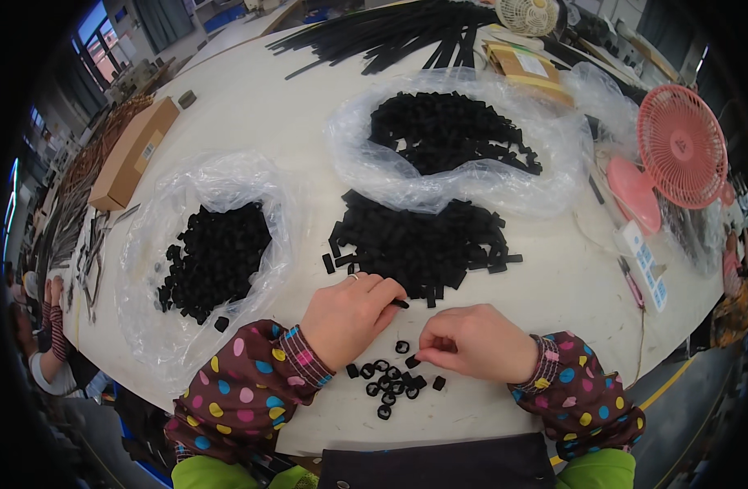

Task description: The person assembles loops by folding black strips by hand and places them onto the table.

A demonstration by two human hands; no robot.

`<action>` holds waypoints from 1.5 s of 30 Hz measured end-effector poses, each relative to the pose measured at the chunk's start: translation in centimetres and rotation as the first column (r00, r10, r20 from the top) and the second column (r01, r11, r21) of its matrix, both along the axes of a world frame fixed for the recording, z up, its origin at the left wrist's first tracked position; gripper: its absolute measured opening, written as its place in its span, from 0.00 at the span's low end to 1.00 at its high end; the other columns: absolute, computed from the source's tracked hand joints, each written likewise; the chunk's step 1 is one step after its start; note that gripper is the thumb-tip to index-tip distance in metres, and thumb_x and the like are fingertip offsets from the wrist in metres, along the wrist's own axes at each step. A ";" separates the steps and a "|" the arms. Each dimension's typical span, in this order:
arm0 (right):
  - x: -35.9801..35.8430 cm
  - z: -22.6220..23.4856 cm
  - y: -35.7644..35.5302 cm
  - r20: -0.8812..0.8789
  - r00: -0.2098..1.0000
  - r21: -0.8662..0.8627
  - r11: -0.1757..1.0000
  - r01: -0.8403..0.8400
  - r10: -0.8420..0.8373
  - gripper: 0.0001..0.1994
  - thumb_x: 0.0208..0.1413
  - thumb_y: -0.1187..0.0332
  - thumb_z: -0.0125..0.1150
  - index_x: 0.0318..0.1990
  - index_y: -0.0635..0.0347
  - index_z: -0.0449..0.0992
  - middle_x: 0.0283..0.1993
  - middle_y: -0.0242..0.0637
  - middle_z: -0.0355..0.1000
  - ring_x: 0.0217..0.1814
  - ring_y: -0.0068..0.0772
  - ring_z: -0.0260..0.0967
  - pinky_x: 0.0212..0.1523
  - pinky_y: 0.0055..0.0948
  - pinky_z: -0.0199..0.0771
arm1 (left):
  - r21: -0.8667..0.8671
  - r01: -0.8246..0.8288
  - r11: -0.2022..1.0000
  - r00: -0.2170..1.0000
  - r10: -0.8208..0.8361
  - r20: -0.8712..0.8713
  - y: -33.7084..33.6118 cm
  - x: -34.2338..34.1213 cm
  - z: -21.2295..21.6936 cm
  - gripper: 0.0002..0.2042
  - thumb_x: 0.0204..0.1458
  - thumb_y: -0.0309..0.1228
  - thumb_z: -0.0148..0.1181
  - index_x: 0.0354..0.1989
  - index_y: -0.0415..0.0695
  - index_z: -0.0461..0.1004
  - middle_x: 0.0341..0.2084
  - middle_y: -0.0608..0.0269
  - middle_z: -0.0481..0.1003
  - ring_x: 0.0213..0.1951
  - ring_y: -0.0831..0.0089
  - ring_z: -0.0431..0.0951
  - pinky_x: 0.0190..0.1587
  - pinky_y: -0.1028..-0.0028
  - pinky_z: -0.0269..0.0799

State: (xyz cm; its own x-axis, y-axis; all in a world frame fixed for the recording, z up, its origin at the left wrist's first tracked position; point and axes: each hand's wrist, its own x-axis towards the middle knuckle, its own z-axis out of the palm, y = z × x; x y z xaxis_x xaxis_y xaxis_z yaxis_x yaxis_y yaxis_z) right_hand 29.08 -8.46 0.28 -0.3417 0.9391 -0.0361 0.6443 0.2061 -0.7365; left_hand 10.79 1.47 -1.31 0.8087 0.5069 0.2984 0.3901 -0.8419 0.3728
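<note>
We are seeing a pink fan (pixel 681 147) standing on the table (pixel 251 114). Nearer us than the pink fan, a blue-patched white sheet (pixel 646 265) and a pink-handled tool (pixel 633 285) are lying; beyond it, leftward, a cream fan (pixel 527 15) is standing; far left of it, a cardboard box (pixel 135 155) is resting.

We record one view, taken from a head-worn wide fisheye camera. We find it set above the near side of the worktop (pixel 255 114), facing forward and down. We note the left hand (pixel 351 319) and right hand (pixel 477 342) at close range, the worktop's far end more distant.
</note>
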 end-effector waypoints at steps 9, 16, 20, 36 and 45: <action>-0.3 -0.6 0.7 -0.223 0.931 0.241 0.909 0.341 -0.290 0.07 0.47 0.71 0.63 0.34 0.61 0.74 0.30 0.32 0.71 0.27 0.25 0.73 0.24 0.20 0.71 | -0.496 0.071 0.865 0.988 0.009 0.157 -0.3 0.3 1.9 0.06 0.45 0.24 0.60 0.32 0.42 0.72 0.24 0.65 0.72 0.25 0.78 0.74 0.27 0.80 0.70; -1.4 -0.3 0.5 -0.369 0.841 0.148 0.869 0.473 -0.395 0.06 0.46 0.71 0.63 0.30 0.60 0.74 0.25 0.31 0.71 0.24 0.20 0.71 0.22 0.18 0.68 | -0.872 0.120 0.475 0.914 0.289 0.284 -1.0 0.4 1.2 0.09 0.48 0.22 0.59 0.38 0.38 0.71 0.32 0.64 0.72 0.34 0.80 0.73 0.35 0.80 0.71; -1.7 -0.8 0.5 -0.406 0.805 0.140 0.841 0.523 -0.433 0.05 0.47 0.72 0.63 0.30 0.61 0.73 0.24 0.31 0.72 0.22 0.18 0.69 0.22 0.17 0.68 | -0.802 0.171 0.572 0.898 0.246 0.366 -1.2 0.6 1.4 0.08 0.49 0.20 0.57 0.39 0.36 0.72 0.35 0.61 0.73 0.37 0.78 0.73 0.38 0.80 0.71; -1.4 -0.5 0.5 -0.521 0.704 -0.079 0.849 0.522 -0.482 0.05 0.49 0.72 0.61 0.31 0.64 0.73 0.25 0.30 0.73 0.22 0.13 0.68 0.22 0.15 0.65 | -0.800 0.204 0.564 0.929 0.147 0.341 -0.6 0.2 1.3 0.09 0.51 0.18 0.53 0.41 0.33 0.74 0.37 0.56 0.75 0.38 0.74 0.76 0.43 0.77 0.73; -1.5 -1.0 0.3 -0.567 0.674 -0.194 0.872 0.449 -0.473 0.06 0.50 0.71 0.61 0.33 0.63 0.73 0.28 0.27 0.72 0.23 0.12 0.66 0.25 0.15 0.66 | -0.294 0.111 0.949 0.921 0.013 0.390 -0.7 0.4 0.7 0.07 0.41 0.21 0.61 0.31 0.39 0.74 0.31 0.57 0.76 0.29 0.71 0.78 0.27 0.78 0.74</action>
State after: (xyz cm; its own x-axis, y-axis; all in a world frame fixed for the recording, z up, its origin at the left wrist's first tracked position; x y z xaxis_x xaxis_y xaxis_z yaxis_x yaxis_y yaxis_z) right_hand 27.60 -8.12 -0.75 0.1705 0.9852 -0.0174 0.0945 -0.0339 -0.9950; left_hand 11.21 0.78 -0.62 0.6896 0.5853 0.4265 0.1262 -0.6770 0.7250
